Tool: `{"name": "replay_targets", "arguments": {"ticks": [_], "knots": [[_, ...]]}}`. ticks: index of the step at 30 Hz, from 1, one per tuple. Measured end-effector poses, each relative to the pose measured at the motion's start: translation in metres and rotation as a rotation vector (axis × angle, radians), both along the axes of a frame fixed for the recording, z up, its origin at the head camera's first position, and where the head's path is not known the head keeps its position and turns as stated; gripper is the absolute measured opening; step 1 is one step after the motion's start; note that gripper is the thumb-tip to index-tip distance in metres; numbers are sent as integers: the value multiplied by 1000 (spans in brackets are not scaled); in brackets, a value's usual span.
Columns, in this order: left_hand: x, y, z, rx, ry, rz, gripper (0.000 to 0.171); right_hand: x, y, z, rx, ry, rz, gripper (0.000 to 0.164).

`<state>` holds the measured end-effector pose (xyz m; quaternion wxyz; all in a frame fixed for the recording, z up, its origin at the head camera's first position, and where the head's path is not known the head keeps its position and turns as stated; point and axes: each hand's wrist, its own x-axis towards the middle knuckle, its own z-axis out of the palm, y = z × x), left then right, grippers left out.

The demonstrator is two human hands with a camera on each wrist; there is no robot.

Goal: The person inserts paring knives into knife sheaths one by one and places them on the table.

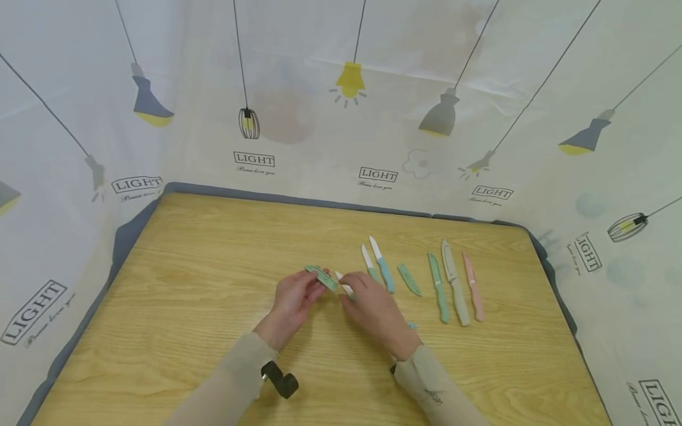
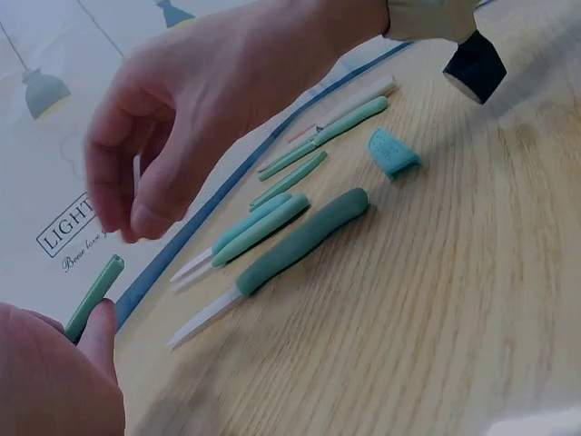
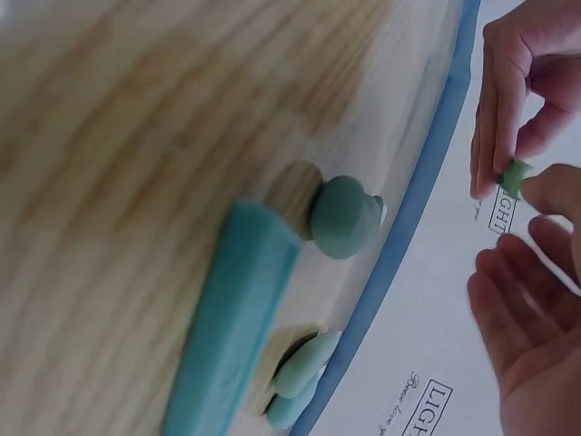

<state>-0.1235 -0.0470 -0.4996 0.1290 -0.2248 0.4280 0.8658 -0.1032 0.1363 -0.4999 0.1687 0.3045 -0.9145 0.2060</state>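
Observation:
My left hand [image 1: 295,299] holds a green knife sheath [image 1: 322,278] between thumb and fingers; its end also shows in the left wrist view. My right hand [image 1: 373,307] hovers just right of the sheath, fingers bent loosely. In the right wrist view its thumb and fingers [image 3: 508,313] are spread apart with nothing between them, the thumb overlapping the sheath's end. Below the hands a green-handled knife [image 2: 300,241] with a bare white blade lies on the table, its handle mostly hidden by the right hand in the head view.
Right of the hands lie a bare green-handled knife [image 1: 365,255], a blue-handled knife [image 1: 384,269] and a loose green sheath [image 1: 409,280]. Farther right are sheathed green [image 1: 439,290], beige [image 1: 455,287] and pink [image 1: 472,287] knives. A blue sheath [image 2: 392,153] lies near the right forearm.

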Motion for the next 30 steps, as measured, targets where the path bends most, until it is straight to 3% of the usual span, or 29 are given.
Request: {"name": "replay_targets", "arguments": {"ticks": [6,15,30], "knots": [[-2,-8,-2,-48,21,13,38,3,9,-7,3,-65,-114,26],[-3,-16,-1,-75,69,37,41,9,12,-13,124,-167,-220,29],[-3,-22,-1,-112,88,42,41,11,6,-10,219,-291,-287,22]]}}
